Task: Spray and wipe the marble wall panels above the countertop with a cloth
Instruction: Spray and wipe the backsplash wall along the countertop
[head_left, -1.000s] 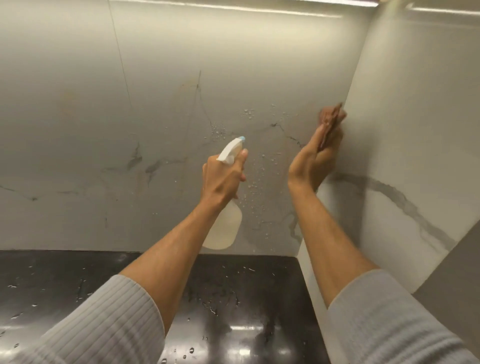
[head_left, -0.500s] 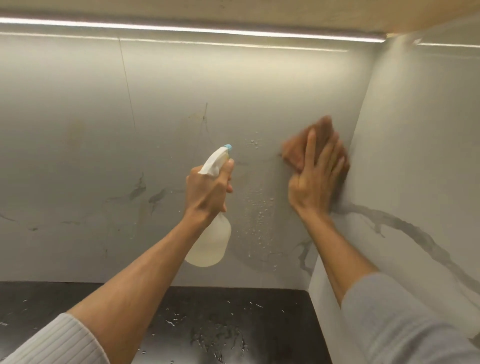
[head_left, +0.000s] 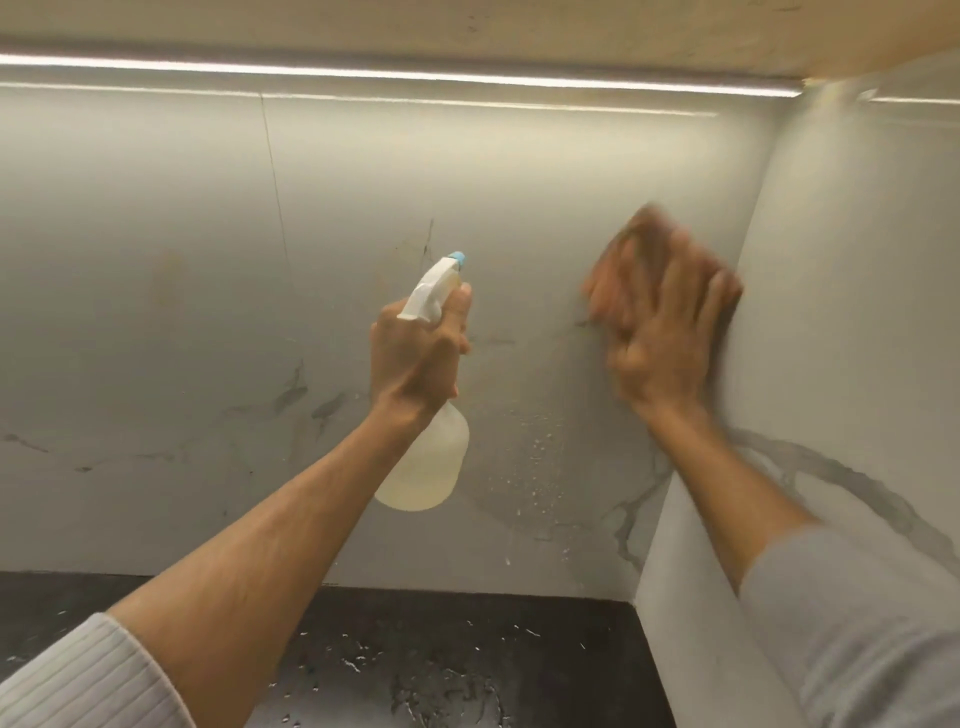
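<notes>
Head view, risks: Judged from the layout, the droplets (head_left: 540, 462) at 6 o'clock of the cloth can run down onto the bench (head_left: 519, 660) if the wipe does not reach them soon. The cause would be liquid left standing on a vertical face. The bench already shows wet specks.
Head view, risk of smearing: The right hand is motion-blurred, so the pass looks fast. A fast pass may leave streaks near the corner seam.
Head view, risk of overspray: The nozzle points toward 1 o'clock at the back wall panel (head_left: 519, 208). A squeeze now could wet the wiping hand rather than bare marble.
Head view, left hand: The left hand (head_left: 418, 358) is clamped around the neck of the spray bottle (head_left: 426, 467), one finger extended alongside the trigger head. The bottle body hangs below the fist, clear of the wall.
Head view, right hand: The right hand (head_left: 665, 332) lies flat, fingers spread, pressing the cloth (head_left: 618, 270) against the back panel.
Head view, cloth position: The brown cloth sits under the palm and protrudes at 11 o'clock of the hand, just beside the corner with the side wall panel (head_left: 841, 312).
Head view, bottle position: The bottle is at 9 o'clock of the cloth, apart from it.
</notes>
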